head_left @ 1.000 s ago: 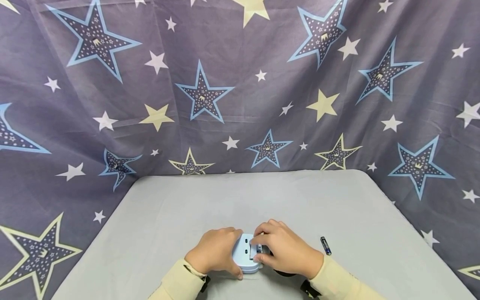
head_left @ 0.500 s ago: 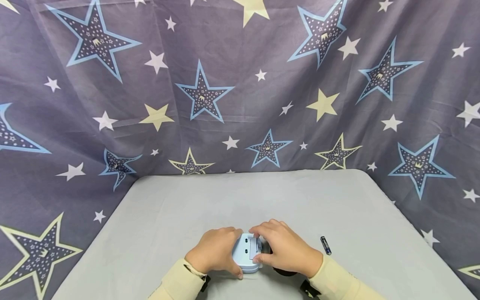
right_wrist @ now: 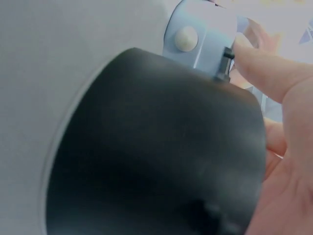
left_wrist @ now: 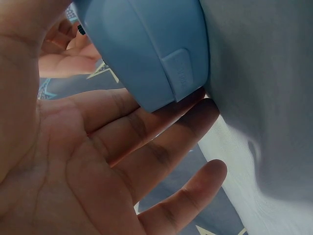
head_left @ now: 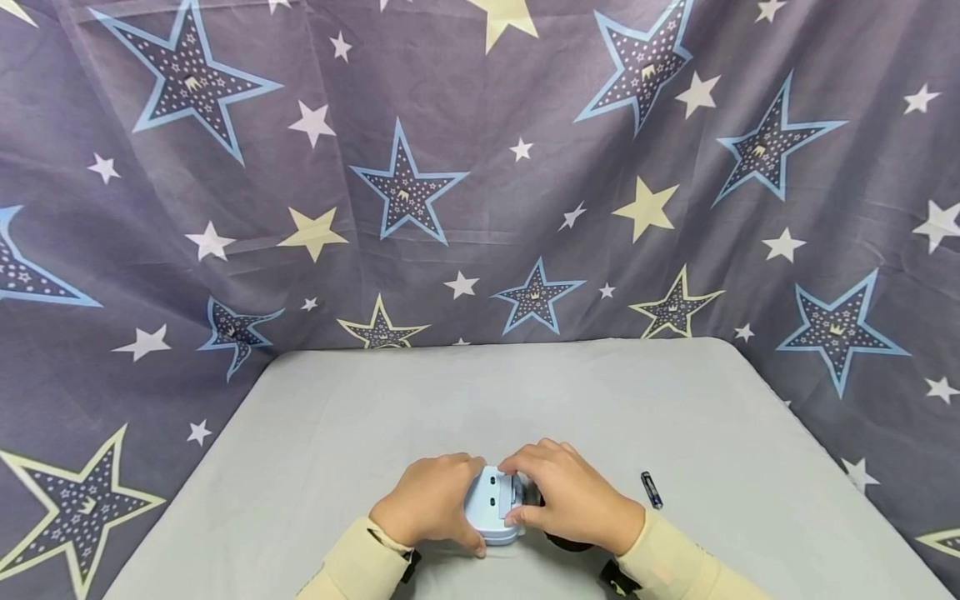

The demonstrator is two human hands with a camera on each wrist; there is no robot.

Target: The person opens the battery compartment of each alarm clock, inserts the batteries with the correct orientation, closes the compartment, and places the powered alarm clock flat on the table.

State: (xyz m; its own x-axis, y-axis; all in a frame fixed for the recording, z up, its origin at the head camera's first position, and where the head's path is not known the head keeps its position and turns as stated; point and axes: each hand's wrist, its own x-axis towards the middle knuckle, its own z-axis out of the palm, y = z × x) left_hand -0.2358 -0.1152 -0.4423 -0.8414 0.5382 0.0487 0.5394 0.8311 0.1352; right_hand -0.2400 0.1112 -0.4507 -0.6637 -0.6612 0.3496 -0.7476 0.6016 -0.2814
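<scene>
Best to brace the light-blue plastic device [head_left: 487,521], gripped at near centre by the left hand [head_left: 437,504], and press evenly on its right-side panel [head_left: 506,498], pinched between thumb and finger of the right hand [head_left: 576,500]. Working on smooth grey cloth [head_left: 480,400], with a loose battery [head_left: 651,490] to the right and a star-printed curtain [head_left: 510,212] at the far side.

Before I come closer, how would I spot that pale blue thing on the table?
Below the star-patterned curtain, find the pale grey table and look to its near middle. Between the left grip and the right grip sits a rounded case. Its pale blue colour and two dark marks set it apart from the slim dark cylinder lying off to the right.
</scene>
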